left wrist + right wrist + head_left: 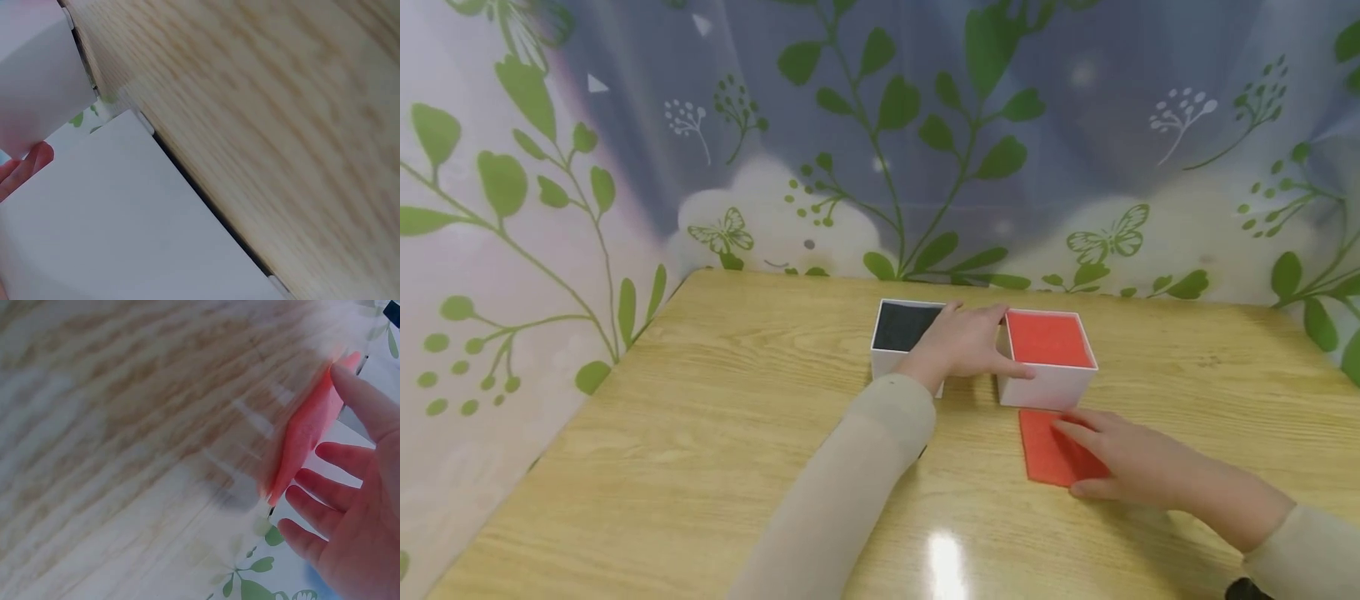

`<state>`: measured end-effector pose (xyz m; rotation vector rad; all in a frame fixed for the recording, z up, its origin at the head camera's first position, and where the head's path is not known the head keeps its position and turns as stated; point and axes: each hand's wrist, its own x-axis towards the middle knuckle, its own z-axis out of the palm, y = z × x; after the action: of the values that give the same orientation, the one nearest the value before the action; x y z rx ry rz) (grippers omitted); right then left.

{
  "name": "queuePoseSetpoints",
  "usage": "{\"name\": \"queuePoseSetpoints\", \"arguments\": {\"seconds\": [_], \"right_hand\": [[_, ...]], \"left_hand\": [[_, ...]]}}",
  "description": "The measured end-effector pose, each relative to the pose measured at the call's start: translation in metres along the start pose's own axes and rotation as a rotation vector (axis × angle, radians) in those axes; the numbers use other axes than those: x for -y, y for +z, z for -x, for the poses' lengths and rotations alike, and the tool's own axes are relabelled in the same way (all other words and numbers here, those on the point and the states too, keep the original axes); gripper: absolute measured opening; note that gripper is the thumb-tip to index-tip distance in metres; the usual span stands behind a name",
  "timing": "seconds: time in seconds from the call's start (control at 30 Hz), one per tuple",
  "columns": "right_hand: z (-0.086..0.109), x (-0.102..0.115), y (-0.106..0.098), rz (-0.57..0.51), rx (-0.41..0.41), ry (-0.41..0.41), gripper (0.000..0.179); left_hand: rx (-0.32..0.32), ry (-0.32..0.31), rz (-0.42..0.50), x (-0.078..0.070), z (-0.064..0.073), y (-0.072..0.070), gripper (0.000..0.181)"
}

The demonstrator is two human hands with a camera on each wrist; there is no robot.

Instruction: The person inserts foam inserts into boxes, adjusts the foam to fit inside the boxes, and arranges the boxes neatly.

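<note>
Two white boxes stand side by side on the table. A black sheet fills the top of the left box [887, 361], and a red sheet the top of the right box [1047, 387]. My left hand [962, 342] reaches over the left box's right side and grips the right box by its left end. Its thumb lies on the front wall; the fingertips at the back are partly hidden. On the table in front of that box lies a flat red square [1045, 450]. My right hand [356, 506] hovers over it with fingers spread and its thumb touching an edge.
The wooden table [700, 433] meets a leaf-patterned curtain [850, 208] at the back and left. A small dark edge [922, 452] shows beside the left sleeve, mostly hidden. Another dark object [1243, 590] sits by the right sleeve.
</note>
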<state>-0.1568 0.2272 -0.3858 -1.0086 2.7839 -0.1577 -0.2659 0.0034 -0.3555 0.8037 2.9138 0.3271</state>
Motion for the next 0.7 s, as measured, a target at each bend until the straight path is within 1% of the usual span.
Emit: {"name": "queuePoseSetpoints", "arguments": {"seconds": [0.13, 0.33, 0.57, 0.7], "right_hand": [[-0.0025, -0.0023, -0.0003, -0.006, 0.0, -0.012, 0.08], [-0.004, -0.0043, -0.0011, -0.048, 0.008, -0.019, 0.084], [-0.0061, -0.0036, -0.0039, -0.102, 0.059, 0.035, 0.087], [-0.0067, -0.0015, -0.0032, -0.109, 0.067, 0.043, 0.088]], "left_hand": [[0.006, -0.008, 0.0, -0.0002, -0.0008, -0.0004, 0.104], [0.005, -0.008, -0.004, -0.0019, -0.0014, -0.0009, 0.106], [0.007, -0.008, 0.0, -0.0014, -0.0014, -0.0025, 0.105], [0.013, -0.01, 0.01, -0.0015, -0.0005, -0.0017, 0.105]]}}
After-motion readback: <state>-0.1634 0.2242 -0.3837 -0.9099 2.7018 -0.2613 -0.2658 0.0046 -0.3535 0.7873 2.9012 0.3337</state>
